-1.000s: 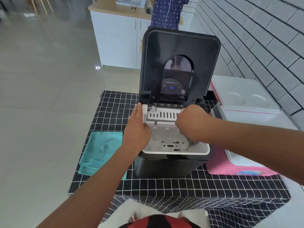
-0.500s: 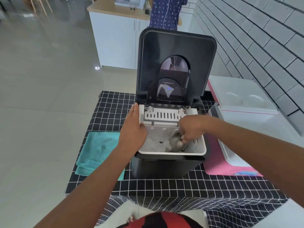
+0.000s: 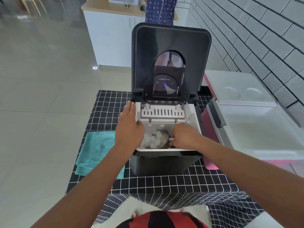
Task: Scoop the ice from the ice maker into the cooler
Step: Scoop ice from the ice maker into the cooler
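The right hand has dropped deeper into the ice maker, fingers curled round a scoop now pushed under the ice. The left hand stays flat on the rim. A load looks ready; the cooler waits open, right.

Person is wearing a red-and-black striped top; both forearms are showing bare, no sleeves, nothing on left hand or right hand.

The word "alectric" stands in small light letters on the ice maker's raised lid.
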Demonstrator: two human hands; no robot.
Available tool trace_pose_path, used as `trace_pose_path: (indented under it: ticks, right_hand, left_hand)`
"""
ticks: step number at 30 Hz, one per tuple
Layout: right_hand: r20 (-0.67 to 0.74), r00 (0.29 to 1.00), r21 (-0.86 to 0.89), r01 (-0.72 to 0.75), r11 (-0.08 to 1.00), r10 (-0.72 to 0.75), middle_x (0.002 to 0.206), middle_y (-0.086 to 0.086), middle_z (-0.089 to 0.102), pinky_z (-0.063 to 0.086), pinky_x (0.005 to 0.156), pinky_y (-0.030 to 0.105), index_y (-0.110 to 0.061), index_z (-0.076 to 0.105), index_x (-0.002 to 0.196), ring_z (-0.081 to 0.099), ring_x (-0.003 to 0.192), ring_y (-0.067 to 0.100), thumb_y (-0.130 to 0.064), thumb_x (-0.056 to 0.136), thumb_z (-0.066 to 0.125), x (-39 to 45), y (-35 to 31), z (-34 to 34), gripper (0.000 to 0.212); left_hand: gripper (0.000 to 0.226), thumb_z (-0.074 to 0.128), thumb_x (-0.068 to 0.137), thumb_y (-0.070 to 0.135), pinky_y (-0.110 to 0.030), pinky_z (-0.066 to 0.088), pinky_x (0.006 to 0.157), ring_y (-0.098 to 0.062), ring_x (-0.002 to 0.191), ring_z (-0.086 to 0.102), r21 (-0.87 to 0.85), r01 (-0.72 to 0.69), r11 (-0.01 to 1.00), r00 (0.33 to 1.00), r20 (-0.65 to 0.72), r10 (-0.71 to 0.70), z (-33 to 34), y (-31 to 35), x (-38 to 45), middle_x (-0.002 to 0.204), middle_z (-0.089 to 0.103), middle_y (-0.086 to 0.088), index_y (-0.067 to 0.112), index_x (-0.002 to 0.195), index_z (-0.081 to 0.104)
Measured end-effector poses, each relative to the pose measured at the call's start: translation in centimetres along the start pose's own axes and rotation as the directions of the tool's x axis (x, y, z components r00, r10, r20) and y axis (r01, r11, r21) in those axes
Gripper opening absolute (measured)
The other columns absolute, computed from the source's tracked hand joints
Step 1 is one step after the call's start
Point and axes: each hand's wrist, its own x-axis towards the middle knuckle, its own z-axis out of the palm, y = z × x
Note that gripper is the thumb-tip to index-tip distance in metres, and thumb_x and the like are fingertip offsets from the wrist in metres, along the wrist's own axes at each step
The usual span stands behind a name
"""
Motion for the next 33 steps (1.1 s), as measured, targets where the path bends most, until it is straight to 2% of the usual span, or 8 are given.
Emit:
trace_pose_path:
  ticks: [3,7,10,12,18,23,26,33]
  right_hand:
    - [-0.015,0.999,-0.074,0.029,0.997,-0.030,0.074,0.003,0.058,0.039,0.057,0.027,-0.015,0.060,0.080,0.061,0.080,0.027,-0.019,0.079,0.063,0.0,-0.4,-0.2,0.005]
    - [-0.039,0.995,-0.114,0.087,0.990,-0.092,0.073,0.003,0.049,0.040,0.057,0.032,-0.014,0.064,0.105,0.059,0.074,0.027,-0.015,0.079,0.060,0.5,-1.8,-0.6,0.026]
    - [0.019,0.997,-0.042,0.078,0.996,-0.077,0.066,0.002,0.053,0.047,0.060,0.034,-0.006,0.064,0.084,0.058,0.071,0.024,-0.021,0.080,0.067,0.5,-1.3,-0.7,0.016]
    - [0.034,0.998,-0.001,0.050,0.999,-0.050,0.062,0.001,0.053,0.045,0.060,0.032,-0.011,0.057,0.065,0.057,0.070,0.024,-0.027,0.079,0.070,0.1,-0.8,-0.5,0.025]
    - [-0.073,0.997,0.045,-0.014,0.999,0.017,0.056,0.002,0.046,0.039,0.051,0.029,-0.010,0.049,0.057,0.047,0.057,0.018,-0.014,0.071,0.060,-0.7,-0.3,-0.7,0.019]
    - [-0.145,0.989,0.070,-0.010,0.998,0.020,0.059,0.013,0.058,0.048,0.054,0.035,-0.001,0.063,0.066,0.054,0.060,0.024,-0.017,0.070,0.061,-2.2,0.0,-1.0,0.017]
    - [-0.147,0.989,0.063,-0.002,0.998,0.011,0.058,0.009,0.054,0.041,0.052,0.030,-0.002,0.061,0.064,0.048,0.059,0.019,-0.022,0.073,0.061,-2.8,0.0,-1.1,0.022]
    - [-0.246,0.969,0.124,0.052,0.991,-0.020,0.056,0.005,0.056,0.050,0.063,0.035,-0.008,0.069,0.069,0.053,0.060,0.019,-0.030,0.075,0.063,-4.4,0.8,-2.0,0.023]
  left_hand:
    - [0.068,0.048,0.095,0.012,-0.035,0.021,0.119,-0.015,0.149,0.018,-0.004,-0.003,1.000,1.000,0.001,0.004,0.0,0.1,-0.1,0.163,0.014,0.008,0.018,0.156,0.019]
    - [0.066,0.047,0.094,0.012,-0.036,0.022,0.120,-0.014,0.148,0.019,-0.009,0.001,1.000,1.000,-0.004,-0.001,-0.2,0.2,-0.2,0.163,0.015,0.008,0.018,0.155,0.021]
    - [0.066,0.048,0.094,0.012,-0.035,0.023,0.119,-0.015,0.148,0.020,-0.013,-0.001,1.000,1.000,-0.010,0.001,-0.1,0.2,-0.2,0.163,0.017,0.008,0.017,0.155,0.023]
    - [0.066,0.048,0.093,0.011,-0.034,0.022,0.119,-0.014,0.148,0.020,-0.025,0.002,1.000,1.000,-0.013,-0.002,-0.1,0.2,-0.2,0.162,0.018,0.008,0.018,0.155,0.024]
    - [0.062,0.044,0.097,0.012,-0.029,0.023,0.115,-0.013,0.148,0.020,0.001,-0.013,1.000,1.000,-0.021,0.013,-0.1,0.1,-0.1,0.162,0.018,0.007,0.018,0.155,0.024]
    - [0.051,0.035,0.103,0.018,-0.019,0.016,0.108,-0.011,0.147,0.023,-0.008,-0.015,1.000,0.998,-0.060,0.015,0.1,0.1,-0.2,0.161,0.025,0.006,0.018,0.154,0.029]
    - [0.049,0.033,0.104,0.016,-0.018,0.016,0.108,-0.012,0.146,0.024,0.013,-0.029,1.000,0.997,-0.067,0.030,0.0,0.1,-0.2,0.160,0.026,0.004,0.016,0.153,0.030]
    - [0.051,0.034,0.101,0.009,-0.020,0.018,0.112,-0.013,0.146,0.025,-0.014,-0.048,0.999,0.996,-0.075,0.047,-0.1,0.2,-0.4,0.160,0.027,0.002,0.013,0.152,0.033]
